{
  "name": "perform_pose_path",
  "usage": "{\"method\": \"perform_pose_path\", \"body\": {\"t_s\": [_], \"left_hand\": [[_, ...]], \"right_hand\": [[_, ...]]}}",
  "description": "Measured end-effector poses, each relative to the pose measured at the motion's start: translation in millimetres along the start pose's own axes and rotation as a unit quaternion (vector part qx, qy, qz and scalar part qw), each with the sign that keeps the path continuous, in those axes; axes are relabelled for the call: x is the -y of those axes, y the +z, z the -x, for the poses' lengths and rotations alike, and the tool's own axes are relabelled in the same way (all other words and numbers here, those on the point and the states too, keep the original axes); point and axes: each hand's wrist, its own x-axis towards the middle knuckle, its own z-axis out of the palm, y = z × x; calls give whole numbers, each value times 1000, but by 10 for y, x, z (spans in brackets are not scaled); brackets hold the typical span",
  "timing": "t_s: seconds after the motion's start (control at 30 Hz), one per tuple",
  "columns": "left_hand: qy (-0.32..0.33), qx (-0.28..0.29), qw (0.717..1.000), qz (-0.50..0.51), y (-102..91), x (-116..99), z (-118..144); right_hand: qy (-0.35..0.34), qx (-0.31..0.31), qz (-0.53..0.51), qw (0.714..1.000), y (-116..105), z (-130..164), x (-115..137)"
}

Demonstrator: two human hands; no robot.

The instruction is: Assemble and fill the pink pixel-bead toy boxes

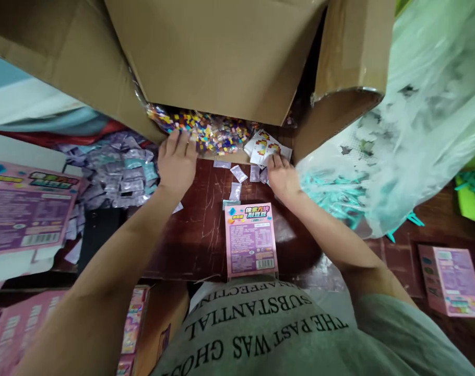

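My left hand (178, 160) reaches to the lower edge of a cardboard box (222, 57), fingers stretched forward, touching clear bags of small multicoloured beads (217, 134). No held object shows in it. At the box's right side, my right hand (283, 176) has its fingertips bent onto white printed cards (261, 149) with a yellow and red pixel pattern, gripping the near edge. Its thumb is mostly hidden. Between my arms a pink and purple box (250, 240) lies with its printed back and barcode up. Small lilac sachets (238, 174) are scattered between it and the cardboard box.
A heap of lilac and teal sachets (123, 169) lies at left, beside flattened pink packaging (34, 209). At right, a clear plastic bag holds turquoise tweezer-like pieces (335, 193). Another pink box (452, 282) stands farther right, below a green bin (472, 201).
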Motion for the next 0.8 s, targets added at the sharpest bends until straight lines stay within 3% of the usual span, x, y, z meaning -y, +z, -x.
{"method": "perform_pose_path", "body": {"t_s": [0.17, 0.33, 0.47, 0.6, 0.7, 0.8], "left_hand": [[8, -9, 1000, -13, 0, 223, -149], [26, -60, 998, -17, -145, 123, 84], [122, -123, 983, -65, -312, -51, 500], [265, -166, 944, -108, -382, -199, 848], [329, -124, 929, -118, -262, -242, 962], [331, -53, 935, -113, -32, -196, 990]], "right_hand": [[-31, 6, 39, 999, -158, 32, -71], [-12, -8, -4, 1000, -255, 16, -132], [-6, -24, -88, 996, -302, 41, -217], [-4, -67, -126, 990, -356, 75, -276], [-1, -60, -85, 995, -350, 78, -243], [-23, -35, -48, 998, -314, 80, -185]]}}
